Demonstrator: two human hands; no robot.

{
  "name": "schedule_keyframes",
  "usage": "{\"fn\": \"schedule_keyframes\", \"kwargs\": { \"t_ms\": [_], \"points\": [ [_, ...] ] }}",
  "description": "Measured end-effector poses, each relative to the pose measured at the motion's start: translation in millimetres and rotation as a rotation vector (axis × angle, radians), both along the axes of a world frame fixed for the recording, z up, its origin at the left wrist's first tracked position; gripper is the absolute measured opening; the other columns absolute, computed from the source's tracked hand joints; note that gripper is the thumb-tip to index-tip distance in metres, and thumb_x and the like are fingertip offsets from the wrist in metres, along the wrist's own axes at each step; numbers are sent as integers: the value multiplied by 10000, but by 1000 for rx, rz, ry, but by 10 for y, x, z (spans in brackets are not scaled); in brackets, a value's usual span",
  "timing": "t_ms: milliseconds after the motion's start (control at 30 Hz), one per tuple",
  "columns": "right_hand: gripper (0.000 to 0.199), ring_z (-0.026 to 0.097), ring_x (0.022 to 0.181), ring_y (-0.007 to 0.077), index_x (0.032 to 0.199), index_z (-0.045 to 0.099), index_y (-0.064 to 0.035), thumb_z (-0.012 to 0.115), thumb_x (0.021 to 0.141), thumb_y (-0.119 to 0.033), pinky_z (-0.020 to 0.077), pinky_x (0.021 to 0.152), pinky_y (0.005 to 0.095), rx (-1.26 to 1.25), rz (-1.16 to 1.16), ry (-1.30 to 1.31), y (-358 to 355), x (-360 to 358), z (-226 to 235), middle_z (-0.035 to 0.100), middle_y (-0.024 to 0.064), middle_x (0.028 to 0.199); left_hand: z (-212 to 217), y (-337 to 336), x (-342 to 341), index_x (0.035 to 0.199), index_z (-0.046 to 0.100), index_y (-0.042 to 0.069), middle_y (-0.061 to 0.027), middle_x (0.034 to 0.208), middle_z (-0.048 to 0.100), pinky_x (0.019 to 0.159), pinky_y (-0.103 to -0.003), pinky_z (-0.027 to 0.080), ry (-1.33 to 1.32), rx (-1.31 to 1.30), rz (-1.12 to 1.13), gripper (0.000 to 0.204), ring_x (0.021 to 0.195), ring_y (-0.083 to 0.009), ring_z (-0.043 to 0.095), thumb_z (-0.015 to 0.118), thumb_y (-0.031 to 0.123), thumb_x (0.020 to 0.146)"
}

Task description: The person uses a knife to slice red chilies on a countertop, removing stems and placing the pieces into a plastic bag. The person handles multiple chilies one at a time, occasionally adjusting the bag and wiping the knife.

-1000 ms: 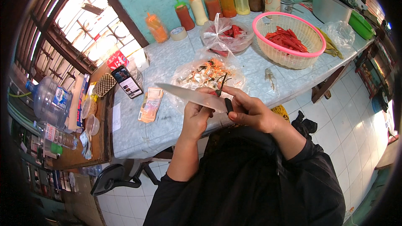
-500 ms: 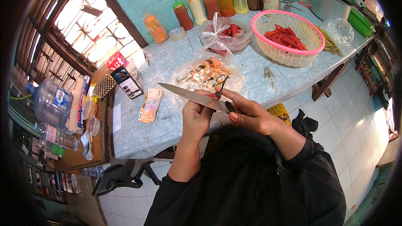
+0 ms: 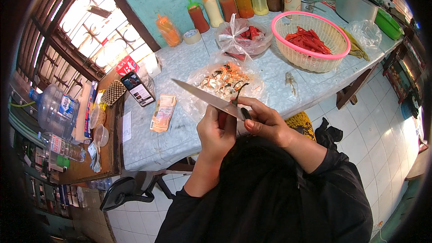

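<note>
My right hand (image 3: 270, 128) grips a kitchen knife (image 3: 204, 96) by its black handle, with the blade pointing up and to the left. Behind the blade, my left hand (image 3: 215, 130) is closed on a red chili pepper, mostly hidden by the fingers and the knife. The chili's dark, curved stem (image 3: 240, 91) sticks up above the blade. Just beyond my hands lies a clear plastic sheet or bag (image 3: 191, 85) strewn with chili seeds, pale cores and dark stems (image 3: 225, 78).
Further back are a tied plastic bag (image 3: 231, 33) of red chilies and a pink-rimmed basket (image 3: 281, 56) with more red chilies. Sauce bottles (image 3: 227, 2) line the wall. Banknotes (image 3: 163, 113) and a phone (image 3: 137, 89) lie at the left; a metal pot (image 3: 355, 2) stands far right.
My left hand has turned and shifted slightly right, closer to my right hand. The knife blade now slants a little more steeply, its tip higher. The chili remains held behind the blade.
</note>
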State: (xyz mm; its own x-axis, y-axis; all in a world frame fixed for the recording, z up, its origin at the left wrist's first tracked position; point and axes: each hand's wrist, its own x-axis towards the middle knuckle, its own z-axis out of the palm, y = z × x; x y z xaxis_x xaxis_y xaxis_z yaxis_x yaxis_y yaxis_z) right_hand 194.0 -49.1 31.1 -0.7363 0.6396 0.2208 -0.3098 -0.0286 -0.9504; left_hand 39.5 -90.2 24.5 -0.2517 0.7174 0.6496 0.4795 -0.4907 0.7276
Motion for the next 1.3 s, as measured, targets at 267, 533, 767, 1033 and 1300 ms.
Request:
{"fn": "schedule_keyframes", "kwargs": {
  "t_ms": [267,533,767,1033,1300],
  "points": [
    [438,373,575,44,1288,400,-124,554,898,-249,271,495,198,-223,126,55,81,13,28,435,-47,693,186,-3,-77,730,546,38,-78,605,547,453,-320,406,474,173,150,136,489,-242,547,680,53,712],
    [429,372,586,45,1289,420,-114,553,897,-226,271,500,195,-272,207,60,132,35,64,423,-50,701,215,42,-257,785,570,20,-71,675,577,490,-274,418,398,76,-48,128,536,-181,560,684,36,729],
    [488,349,628,39,1344,383,-95,551,896,-191,258,554,192,-147,126,-41,73,44,144,407,-46,740,139,65,-335,865,594,26,-44,674,576,518,-244,419,81,-39,-221,139,565,-99,537,669,5,749],
    [394,357,515,41,1248,426,-75,553,896,-196,244,455,206,-239,127,91,132,-41,6,420,-49,649,264,70,-250,774,573,63,-63,636,551,468,-342,408,627,244,27,166,514,-259,539,666,-6,656],
    [456,371,556,47,1305,397,-68,549,897,-204,266,480,195,-241,79,-5,114,-29,134,417,-50,677,274,83,-370,947,581,30,-46,790,622,545,-251,428,288,-49,-208,202,637,-136,581,657,17,761]
  ]
}}
